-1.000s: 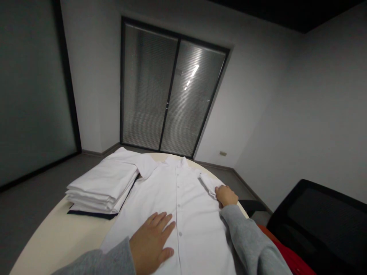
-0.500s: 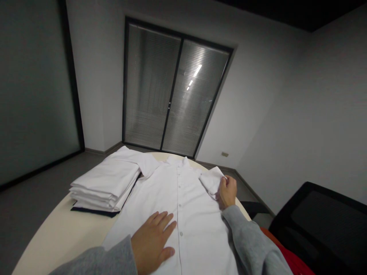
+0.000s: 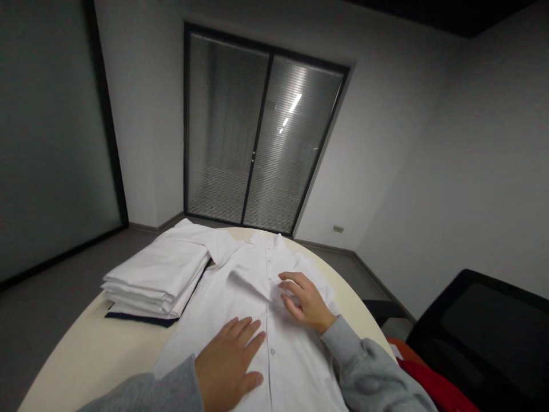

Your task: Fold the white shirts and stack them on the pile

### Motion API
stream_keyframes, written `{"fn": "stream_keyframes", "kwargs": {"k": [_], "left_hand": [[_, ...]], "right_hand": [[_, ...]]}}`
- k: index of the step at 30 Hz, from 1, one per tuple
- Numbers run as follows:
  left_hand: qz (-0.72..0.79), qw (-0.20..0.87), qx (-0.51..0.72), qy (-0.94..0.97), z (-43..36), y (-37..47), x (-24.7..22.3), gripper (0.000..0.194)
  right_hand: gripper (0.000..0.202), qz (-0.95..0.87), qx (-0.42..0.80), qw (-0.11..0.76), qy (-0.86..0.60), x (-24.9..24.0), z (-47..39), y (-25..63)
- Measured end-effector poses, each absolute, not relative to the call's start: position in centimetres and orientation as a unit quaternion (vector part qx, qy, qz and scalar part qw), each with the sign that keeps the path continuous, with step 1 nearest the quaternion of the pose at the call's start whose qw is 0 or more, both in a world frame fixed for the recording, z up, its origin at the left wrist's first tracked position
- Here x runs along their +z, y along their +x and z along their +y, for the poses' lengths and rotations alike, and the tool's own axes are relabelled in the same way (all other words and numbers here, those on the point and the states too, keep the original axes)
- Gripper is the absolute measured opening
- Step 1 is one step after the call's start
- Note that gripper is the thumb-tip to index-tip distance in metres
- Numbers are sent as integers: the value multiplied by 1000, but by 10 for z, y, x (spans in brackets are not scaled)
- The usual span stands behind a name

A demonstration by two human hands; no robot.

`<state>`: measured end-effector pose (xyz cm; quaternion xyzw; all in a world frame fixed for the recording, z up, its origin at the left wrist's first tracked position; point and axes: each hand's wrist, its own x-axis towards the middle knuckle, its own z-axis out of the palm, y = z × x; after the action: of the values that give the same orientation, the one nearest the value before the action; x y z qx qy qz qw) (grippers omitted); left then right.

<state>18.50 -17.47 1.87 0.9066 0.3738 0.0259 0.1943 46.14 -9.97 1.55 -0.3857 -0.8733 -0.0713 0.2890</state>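
A white button-front shirt (image 3: 295,372) lies spread on the round table, its collar at the far edge. My left hand (image 3: 231,360) rests flat on the shirt front, left of the button line, fingers stretched out. Over the right half of the shirt is my right hand (image 3: 306,303), its fingers curved and apart with nothing seen between them. Just beyond its fingertips, the right sleeve (image 3: 253,283) lies folded inward across the chest. The other sleeve (image 3: 221,246) reaches out over the folded pile on the left.
A stack of folded white garments (image 3: 158,274), with a dark layer at the bottom, sits on the left of the cream table (image 3: 90,355). At the right stands a black mesh-back chair (image 3: 493,332) with red cloth (image 3: 437,383) on it.
My right hand has brought the right sleeve inward from the table's right side across the shirt front and let go of it. The left hand has stayed in place.
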Motion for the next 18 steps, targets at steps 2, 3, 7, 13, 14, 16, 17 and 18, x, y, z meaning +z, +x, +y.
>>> {"fn": "stream_keyframes", "kwargs": {"k": [2, 3, 7, 13, 14, 16, 17, 18], "left_hand": [[375, 193, 22, 907, -174, 185, 20, 68], [375, 193, 21, 907, -174, 185, 20, 68], [372, 192, 20, 908, -178, 184, 21, 67], [408, 116, 85, 902, -168, 185, 13, 57], [430, 94, 107, 892, -162, 185, 10, 55], [473, 48, 145, 868, -148, 183, 4, 54], [487, 28, 157, 859, -140, 182, 0, 54], [495, 12, 161, 854, -134, 181, -2, 54]], "right_hand": [[22, -842, -74, 300, -442, 12, -92, 471], [23, -827, -75, 300, -470, 9, -87, 479], [33, -761, -68, 292, -576, -8, -65, 513], [51, -644, -24, 304, -702, -32, -47, 554], [50, -625, -18, 306, -718, -34, -45, 559], [42, -596, -10, 301, -744, -38, -42, 567], [37, -583, -7, 295, -757, -40, -40, 570], [34, -571, -5, 287, -769, -41, -39, 573]]}}
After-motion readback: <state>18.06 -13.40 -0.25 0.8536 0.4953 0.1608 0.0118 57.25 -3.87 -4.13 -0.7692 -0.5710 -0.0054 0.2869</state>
